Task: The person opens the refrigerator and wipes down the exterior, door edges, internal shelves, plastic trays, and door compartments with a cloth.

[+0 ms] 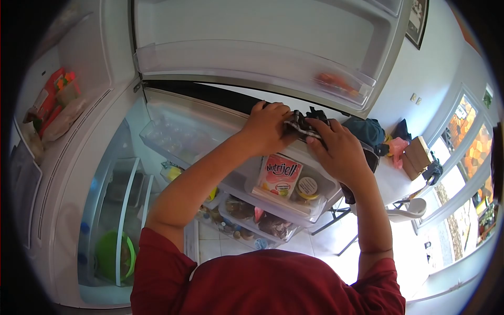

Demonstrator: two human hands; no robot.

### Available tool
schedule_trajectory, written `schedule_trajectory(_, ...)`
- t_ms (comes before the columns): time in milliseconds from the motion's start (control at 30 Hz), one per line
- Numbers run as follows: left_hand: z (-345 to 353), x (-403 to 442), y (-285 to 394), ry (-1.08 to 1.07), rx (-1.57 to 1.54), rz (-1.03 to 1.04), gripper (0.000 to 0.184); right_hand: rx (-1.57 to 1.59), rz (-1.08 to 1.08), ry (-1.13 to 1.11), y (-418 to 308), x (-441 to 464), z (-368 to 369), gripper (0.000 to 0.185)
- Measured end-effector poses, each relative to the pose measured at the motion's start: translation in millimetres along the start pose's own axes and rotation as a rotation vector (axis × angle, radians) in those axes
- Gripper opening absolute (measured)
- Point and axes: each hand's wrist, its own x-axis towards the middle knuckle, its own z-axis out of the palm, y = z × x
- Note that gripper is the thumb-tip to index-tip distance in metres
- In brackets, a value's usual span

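A: Cloth (301, 123), dark, crumpled, white-striped: location?
B: Top edge of the open white lower refrigerator door (205, 116), between the hands.
A: State of hands?
B: Right hand (340, 150): half closed, fingers holding the cloth. Left hand (269, 130): fingers curled, touching the cloth; grip cannot be determined.
A: Adjacent items?
B: Below: clear plastic door bin (318, 211) containing pink-and-white Nutrijell box (278, 177) and round yellow-rimmed container (307, 187). Above: open white upper door (257, 23).
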Motion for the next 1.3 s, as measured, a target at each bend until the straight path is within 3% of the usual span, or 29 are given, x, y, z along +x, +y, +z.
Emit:
schedule_trajectory(67, 6, 3, -4, 0.089, -0.006, 0.035, 0.04, -0.023, -0.035, 0.007, 9, -3, -7, 0.03)
schedule_trajectory(233, 6, 10, -2, -0.084, 0.053, -0.038, 0.038, 0.134, 0.106, 0.081, 49, -31, -21, 0.032)
schedule_trajectory(300, 9, 12, -3, -0.065, 0.067, -0.057, 0.038, 0.103, 0.091, 0.132, 50, -23, -5, 0.03)
schedule_trajectory(367, 14, 16, -4, -0.059, 0.078, -0.076, 0.037, -0.129, 0.12, 0.171, 39, -6, 13, 0.028)
schedule_trajectory(433, 20, 18, -7, 0.07, 0.084, -0.015, 0.037, -0.13, 0.056, 0.156, 29, 14, 31, 0.028)
schedule_trajectory(600, 29, 14, -14, 0.103, 0.072, -0.017, 0.037, -0.119, -0.021, 0.152, 29, 19, 36, 0.031)
schedule_trajectory(667, 38, 11, -15, 0.255, 0.075, 0.001, 0.04, -0.087, -0.014, 0.13, 42, 2, 18, 0.034)
schedule_trajectory(767, 36, 9, -12, 0.251, 0.1, -0.012, 0.043, 0.086, -0.043, 0.102, 63, -20, -2, 0.035)
schedule_trajectory(967, 23, 1, -7, 0.129, 0.102, -0.079, 0.044, -0.037, 0.022, 0.121, 27, -5, 8, 0.034)
schedule_trajectory(1200, 16, -21, -5, 0.119, 0.109, -0.134, 0.051, -0.032, -0.224, 0.053, 23, -1, 10, 0.05)
schedule_trajectory(1267, 22, -31, -21, 0.339, 0.176, 0.054, 0.051, 0.008, -0.26, 0.036, 31, -10, -7, 0.05)
schedule_trajectory(1300, 12, -33, -25, 0.341, 0.181, 0.069, 0.051, 0.04, -0.276, 0.049, 35, -15, -14, 0.048)
